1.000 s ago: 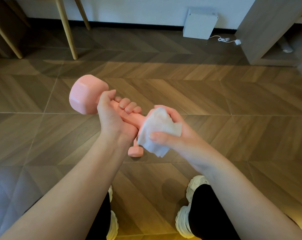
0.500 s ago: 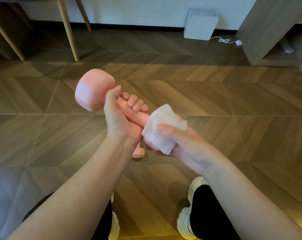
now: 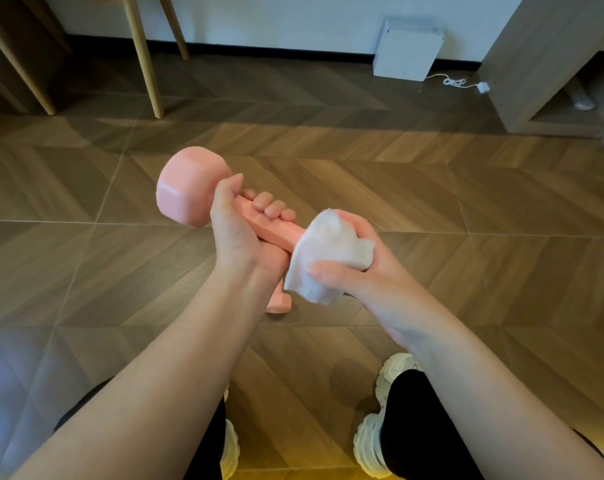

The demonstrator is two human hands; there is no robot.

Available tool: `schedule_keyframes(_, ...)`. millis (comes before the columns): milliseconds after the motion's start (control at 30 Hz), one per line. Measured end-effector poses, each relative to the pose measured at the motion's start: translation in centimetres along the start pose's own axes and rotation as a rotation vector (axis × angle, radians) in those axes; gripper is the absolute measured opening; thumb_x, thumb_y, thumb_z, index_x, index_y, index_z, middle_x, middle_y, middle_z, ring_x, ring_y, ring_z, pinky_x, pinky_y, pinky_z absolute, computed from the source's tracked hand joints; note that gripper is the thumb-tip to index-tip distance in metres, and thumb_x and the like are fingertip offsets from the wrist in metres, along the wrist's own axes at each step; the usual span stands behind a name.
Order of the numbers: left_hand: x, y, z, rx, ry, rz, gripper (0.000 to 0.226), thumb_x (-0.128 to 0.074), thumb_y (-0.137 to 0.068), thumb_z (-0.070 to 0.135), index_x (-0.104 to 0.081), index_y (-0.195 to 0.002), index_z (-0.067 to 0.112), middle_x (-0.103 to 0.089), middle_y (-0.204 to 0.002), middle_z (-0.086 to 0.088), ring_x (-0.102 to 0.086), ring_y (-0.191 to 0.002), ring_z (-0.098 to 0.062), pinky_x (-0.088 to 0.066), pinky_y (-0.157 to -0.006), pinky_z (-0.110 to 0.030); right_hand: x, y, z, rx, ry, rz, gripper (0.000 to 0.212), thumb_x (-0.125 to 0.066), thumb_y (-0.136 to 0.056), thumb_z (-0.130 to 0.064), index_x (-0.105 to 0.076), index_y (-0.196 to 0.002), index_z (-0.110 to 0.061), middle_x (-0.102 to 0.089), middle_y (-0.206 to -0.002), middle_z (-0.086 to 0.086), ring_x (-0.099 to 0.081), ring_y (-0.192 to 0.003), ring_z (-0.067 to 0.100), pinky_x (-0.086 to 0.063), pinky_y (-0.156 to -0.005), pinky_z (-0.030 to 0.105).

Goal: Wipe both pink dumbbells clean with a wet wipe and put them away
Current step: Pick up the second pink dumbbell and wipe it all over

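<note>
My left hand grips the handle of a pink dumbbell, held tilted in the air with its far head up and to the left. My right hand holds a white wet wipe wrapped over the dumbbell's near head, which is hidden under it. A second pink dumbbell lies on the floor below my hands; only a small part of it shows.
Wooden chair or table legs stand at the back left. A white box with a cable leans on the far wall. A wooden shelf unit stands at the right. My white shoes are on the wood-pattern floor below.
The dumbbell has shifted slightly right and tilted. My right hand has moved the wipe over the near head, sliding it around that end.
</note>
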State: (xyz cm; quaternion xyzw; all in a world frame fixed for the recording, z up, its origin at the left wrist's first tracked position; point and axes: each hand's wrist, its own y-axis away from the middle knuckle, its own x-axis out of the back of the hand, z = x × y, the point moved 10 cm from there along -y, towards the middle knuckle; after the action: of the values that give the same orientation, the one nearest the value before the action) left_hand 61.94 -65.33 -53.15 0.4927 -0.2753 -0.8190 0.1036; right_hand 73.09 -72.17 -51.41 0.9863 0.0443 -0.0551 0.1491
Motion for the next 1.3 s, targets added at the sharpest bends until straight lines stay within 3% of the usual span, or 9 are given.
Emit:
schedule_keyframes(167,-0.1,0.0,-0.6,0.012,0.005,-0.003,0.030,-0.054,-0.089,0.025,-0.037,-0.066,0.017,-0.033,-0.052,0.005,-0.033,-0.042,-0.011,-0.035,-0.047,-0.020,0.8,-0.2,0.2,-0.022,-0.005,0.110,0.054,-0.065,-0.080,-0.048,-0.053,-0.128,-0.025,-0.068,-0.116,-0.005,-0.065,-0.106,0.010,-0.056,-0.087,0.043)
schedule_keyframes(367,0.2,0.0,-0.6,0.001,-0.003,0.010,0.029,-0.059,-0.087,0.024,-0.041,-0.066,0.016,-0.043,-0.057,0.003,-0.045,-0.047,-0.014,-0.042,-0.053,-0.024,0.3,0.7,-0.8,0.038,-0.005,0.019,0.067,-0.080,-0.071,-0.013,-0.049,-0.128,-0.026,-0.059,-0.122,-0.003,-0.065,-0.095,-0.002,-0.053,-0.066,0.017)
schedule_keyframes(533,0.3,0.1,-0.9,0.016,0.007,0.038,0.031,-0.057,-0.088,0.023,-0.036,-0.066,0.018,-0.033,-0.052,0.006,-0.033,-0.042,-0.011,-0.035,-0.049,-0.021,0.5,0.5,-2.4,0.132,-0.008,0.085,0.027,-0.071,-0.085,-0.023,-0.058,-0.108,-0.022,-0.067,-0.093,-0.007,-0.066,-0.080,-0.001,-0.052,-0.066,0.015)
schedule_keyframes(667,0.2,0.0,-0.4,-0.002,-0.008,0.015,0.031,-0.051,-0.089,0.023,-0.033,-0.064,0.019,-0.027,-0.051,0.007,-0.027,-0.041,-0.011,-0.031,-0.045,-0.023,0.1,1.0,-1.7,0.040,0.024,-0.057,0.055,-0.069,-0.080,-0.023,-0.050,-0.130,-0.030,-0.062,-0.118,-0.006,-0.063,-0.104,0.000,-0.052,-0.082,0.017)
schedule_keyframes(800,-0.2,0.3,-0.5,-0.003,-0.040,-0.005,0.034,-0.047,-0.092,0.023,-0.029,-0.064,0.019,-0.022,-0.050,0.006,-0.023,-0.041,-0.011,-0.027,-0.047,-0.023,-0.4,0.8,-1.8,0.111,0.002,0.075,0.054,-0.077,-0.079,0.000,-0.050,-0.122,-0.018,-0.062,-0.102,-0.010,-0.065,-0.077,-0.008,-0.053,-0.060,0.015)
schedule_keyframes(967,-0.3,0.2,-0.3,-0.008,-0.005,-0.001,0.033,-0.049,-0.090,0.022,-0.031,-0.062,0.019,-0.023,-0.050,0.007,-0.024,-0.041,-0.011,-0.028,-0.045,-0.023,0.1,0.7,-2.6,0.114,-0.019,0.006,0.013,-0.066,-0.088,-0.027,-0.067,-0.101,-0.028,-0.066,-0.089,-0.016,-0.062,-0.083,-0.004,-0.050,-0.069,0.012)
schedule_keyframes(1100,-0.1,0.3,-0.4,-0.006,-0.014,-0.015,0.032,-0.049,-0.089,0.022,-0.033,-0.061,0.019,-0.023,-0.050,0.007,-0.023,-0.041,-0.011,-0.027,-0.045,-0.024,0.1,0.9,-0.1,-0.104,-0.059,-0.099,0.048,-0.064,-0.079,-0.037,-0.055,-0.126,-0.025,-0.068,-0.101,-0.009,-0.065,-0.089,0.005,-0.051,-0.071,0.023)
schedule_keyframes(1200,-0.5,0.5,-0.7,-0.001,-0.042,-0.037,0.034,-0.048,-0.090,0.022,-0.030,-0.061,0.019,-0.022,-0.049,0.007,-0.022,-0.041,-0.011,-0.026,-0.045,-0.023,-0.3,0.9,0.4,-0.121,-0.082,-0.059,0.054,-0.073,-0.073,-0.029,-0.053,-0.124,-0.022,-0.070,-0.100,-0.006,-0.068,-0.086,0.007,-0.053,-0.066,0.023)
schedule_keyframes(1300,-0.8,0.5,-0.9,0.000,-0.046,-0.048,0.034,-0.047,-0.091,0.022,-0.030,-0.061,0.020,-0.022,-0.049,0.006,-0.022,-0.041,-0.011,-0.027,-0.044,-0.024,0.3,0.5,0.6,-0.107,-0.069,0.027,0.055,-0.070,-0.076,-0.044,-0.056,-0.124,-0.021,-0.070,-0.105,0.000,-0.064,-0.090,0.010,-0.050,-0.078,0.030)
